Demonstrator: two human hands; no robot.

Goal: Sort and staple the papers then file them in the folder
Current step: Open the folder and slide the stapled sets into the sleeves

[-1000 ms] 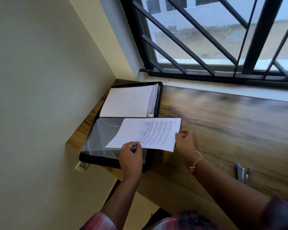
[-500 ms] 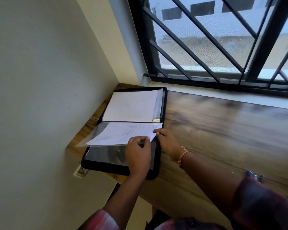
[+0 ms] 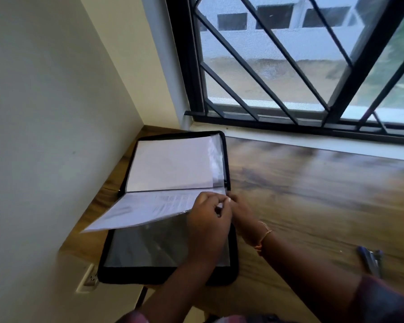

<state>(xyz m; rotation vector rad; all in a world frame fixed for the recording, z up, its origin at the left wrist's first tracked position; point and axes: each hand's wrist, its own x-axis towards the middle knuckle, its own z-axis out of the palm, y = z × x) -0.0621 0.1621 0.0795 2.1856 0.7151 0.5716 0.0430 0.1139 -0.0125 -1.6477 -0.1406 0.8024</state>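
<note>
At the tabletop's point(image 3: 313, 194) left end, against the wall, the folder point(image 3: 163, 277) lies open, and you look to be on the filing step. The printed papers point(image 3: 149, 208) hang tilted over its near half, their left end jutting past the folder's edge. Your left hand point(image 3: 208, 220) curls its fingers, pinching the papers' right end by the spine. Your right hand point(image 3: 241, 213) meets that same corner; whether it grips, I can't tell. Next, I'd judge, feed the sheets square into a clear sleeve point(image 3: 149, 248). The stapler point(image 3: 370, 259) lies well apart, rightward.
</note>
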